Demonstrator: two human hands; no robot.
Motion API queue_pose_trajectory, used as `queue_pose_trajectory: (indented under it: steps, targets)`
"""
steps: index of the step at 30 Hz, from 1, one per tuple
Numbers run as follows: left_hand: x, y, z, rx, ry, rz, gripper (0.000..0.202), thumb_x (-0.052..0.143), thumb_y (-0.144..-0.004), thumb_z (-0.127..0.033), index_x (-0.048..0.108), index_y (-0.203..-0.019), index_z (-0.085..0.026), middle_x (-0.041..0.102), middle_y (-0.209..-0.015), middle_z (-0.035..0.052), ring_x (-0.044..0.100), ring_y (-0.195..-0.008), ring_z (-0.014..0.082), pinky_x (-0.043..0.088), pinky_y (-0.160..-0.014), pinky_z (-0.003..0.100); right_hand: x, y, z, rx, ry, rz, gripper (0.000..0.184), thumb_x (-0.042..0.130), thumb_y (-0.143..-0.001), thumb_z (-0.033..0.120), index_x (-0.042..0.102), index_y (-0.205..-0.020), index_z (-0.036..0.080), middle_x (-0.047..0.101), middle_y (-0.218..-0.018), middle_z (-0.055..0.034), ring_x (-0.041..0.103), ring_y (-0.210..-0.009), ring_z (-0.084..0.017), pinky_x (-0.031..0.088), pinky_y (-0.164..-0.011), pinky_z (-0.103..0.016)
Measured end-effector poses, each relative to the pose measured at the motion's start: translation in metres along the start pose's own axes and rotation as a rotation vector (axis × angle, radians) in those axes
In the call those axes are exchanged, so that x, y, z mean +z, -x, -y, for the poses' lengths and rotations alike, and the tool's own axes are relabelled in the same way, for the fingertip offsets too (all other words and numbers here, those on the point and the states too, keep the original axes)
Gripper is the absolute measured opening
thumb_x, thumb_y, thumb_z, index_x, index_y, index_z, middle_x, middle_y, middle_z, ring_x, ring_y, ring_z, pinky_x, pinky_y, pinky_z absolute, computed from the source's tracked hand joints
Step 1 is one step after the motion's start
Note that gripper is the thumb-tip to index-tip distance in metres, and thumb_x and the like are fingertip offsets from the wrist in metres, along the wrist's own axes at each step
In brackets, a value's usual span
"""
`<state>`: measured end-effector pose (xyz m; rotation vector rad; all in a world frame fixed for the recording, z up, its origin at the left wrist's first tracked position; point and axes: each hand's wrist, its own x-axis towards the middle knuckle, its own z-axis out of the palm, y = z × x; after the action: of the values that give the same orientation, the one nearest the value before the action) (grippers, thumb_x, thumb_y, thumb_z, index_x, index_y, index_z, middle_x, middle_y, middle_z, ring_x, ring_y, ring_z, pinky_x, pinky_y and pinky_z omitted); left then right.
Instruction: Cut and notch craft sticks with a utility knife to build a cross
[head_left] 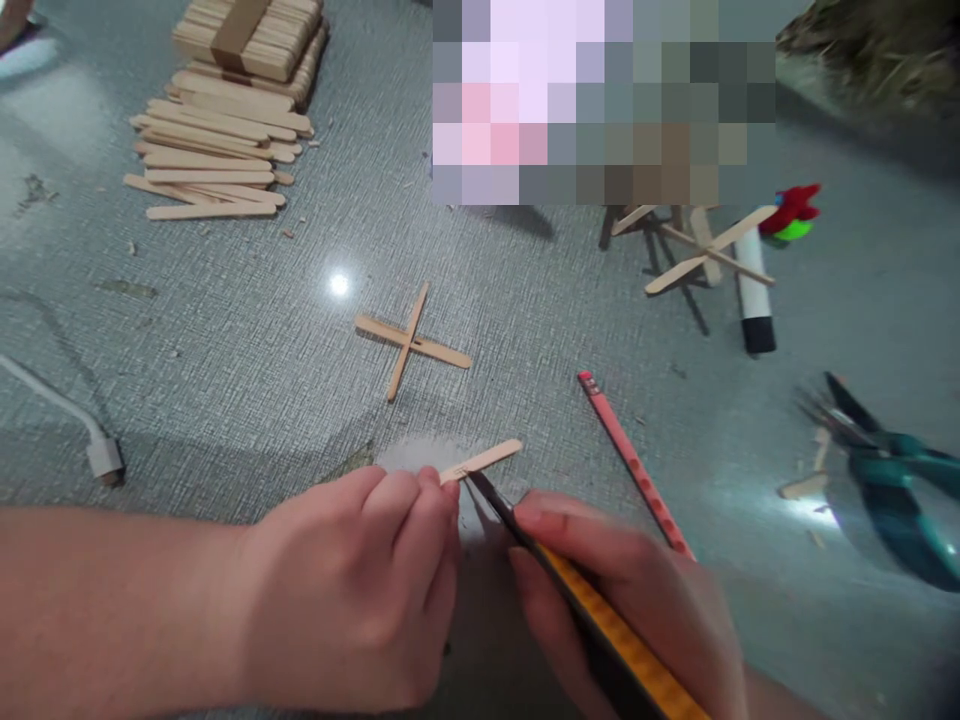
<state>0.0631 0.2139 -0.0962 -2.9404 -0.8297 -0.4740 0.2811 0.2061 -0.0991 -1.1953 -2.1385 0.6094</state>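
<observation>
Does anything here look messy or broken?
Small wood chips lie scattered on the floor beside the loose pile of craft sticks, and more offcuts sit by the teal pliers. It looks like cutting debris, not damage.

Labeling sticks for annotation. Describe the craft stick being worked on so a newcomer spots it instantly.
Start at the grey textured tabletop and go to its near edge, where two hands meet. The left hand pinches a single flat wooden craft stick, and the right hand sets the blade of a yellow utility knife against it. Unlike the glued stick cross just beyond and the far stick pile, it is alone and held.
</observation>
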Motion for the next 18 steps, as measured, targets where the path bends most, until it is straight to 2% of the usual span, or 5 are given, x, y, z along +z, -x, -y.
queue_pose_trajectory:
  steps: [3,6,11,15,18]
  targets:
    - [-0.002,-0.001,-0.001,-0.035,0.012,0.046,0.031,0.044,-0.092,-0.006,0.072,-0.104,-0.009,0.076,-0.095,0.0118,0.065,-0.075,0.0200,0.054,-0.061,0.032,0.003,0.003,-0.001,0.025,0.024,0.023,0.021,0.053,-0.090,0.012,0.053,-0.105,0.027,0.059,-0.062,0.0052,0.061,-0.046,-0.016,0.053,-0.047,-0.028]
    - [-0.003,-0.004,0.001,-0.044,0.050,0.052,0.034,0.039,-0.094,-0.006,0.073,-0.098,-0.011,0.074,-0.088,0.0093,0.063,-0.070,0.0194,0.052,-0.058,0.032,0.006,0.002,-0.001,0.011,0.029,0.023,0.024,0.053,-0.089,0.008,0.055,-0.104,0.027,0.060,-0.061,0.0045,0.062,-0.050,-0.017,0.052,-0.048,-0.029]
    - [-0.001,-0.010,0.003,-0.081,0.120,0.002,0.038,0.036,-0.093,-0.005,0.072,-0.083,-0.013,0.071,-0.076,0.0077,0.060,-0.060,0.0191,0.050,-0.052,0.031,0.010,-0.001,-0.001,-0.034,0.039,-0.003,0.024,0.054,-0.090,0.006,0.056,-0.102,0.026,0.060,-0.061,0.0051,0.056,-0.049,-0.014,0.049,-0.048,-0.028]
    - [-0.001,-0.009,0.004,-0.075,0.131,0.022,0.035,0.039,-0.094,-0.007,0.072,-0.082,-0.012,0.072,-0.079,0.0092,0.062,-0.062,0.0213,0.050,-0.052,0.033,0.011,-0.001,-0.006,-0.074,-0.044,0.006,0.021,0.055,-0.090,0.005,0.056,-0.096,0.024,0.057,-0.060,0.0059,0.058,-0.054,-0.014,0.047,-0.050,-0.027]
    - [-0.001,-0.009,0.003,-0.070,0.119,0.022,0.036,0.038,-0.094,-0.006,0.072,-0.084,-0.012,0.073,-0.079,0.0089,0.063,-0.063,0.0209,0.050,-0.053,0.032,0.010,-0.001,-0.008,-0.050,-0.113,0.040,0.017,0.056,-0.092,0.007,0.057,-0.089,0.024,0.054,-0.061,0.0066,0.054,-0.053,-0.012,0.045,-0.051,-0.027]
